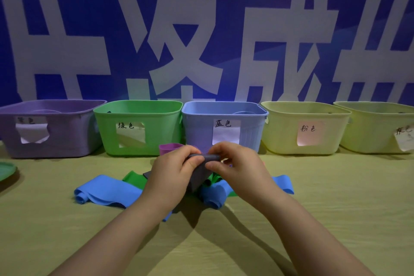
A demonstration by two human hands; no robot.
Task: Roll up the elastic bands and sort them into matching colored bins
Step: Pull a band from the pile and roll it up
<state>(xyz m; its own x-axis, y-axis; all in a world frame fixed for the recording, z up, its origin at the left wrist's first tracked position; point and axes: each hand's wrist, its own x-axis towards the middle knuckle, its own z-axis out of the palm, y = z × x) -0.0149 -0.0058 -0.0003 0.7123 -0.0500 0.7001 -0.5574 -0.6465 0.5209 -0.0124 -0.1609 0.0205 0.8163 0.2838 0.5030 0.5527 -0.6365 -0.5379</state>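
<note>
Pinching the grey band [200, 178] between thumb and curled fingers, the left hand [170, 175] and the right hand [239, 168] meet a little above the table [336, 208], both closed on this same band. The upper part of the band is rolled into a short tube, and its long axis runs from 9 to 3 o'clock between the fingertips; the loose end hangs down toward 6 o'clock. The fingers cover the ends of the roll, so I cannot tell how many turns it has. Under the hands lie other bands: a blue band [107, 190] stretches toward 9 o'clock, a green band [134, 176] shows partly at 10 o'clock, and a purple band [168, 148] at 12 o'clock is mostly hidden. Further at 12 o'clock stands a row: the purple bin [67, 143], the green bin [162, 132], the blue bin [197, 130], a yellow bin [282, 132] and a second yellow bin [369, 132], which the right edge cuts off. The labels are hard to read
</note>
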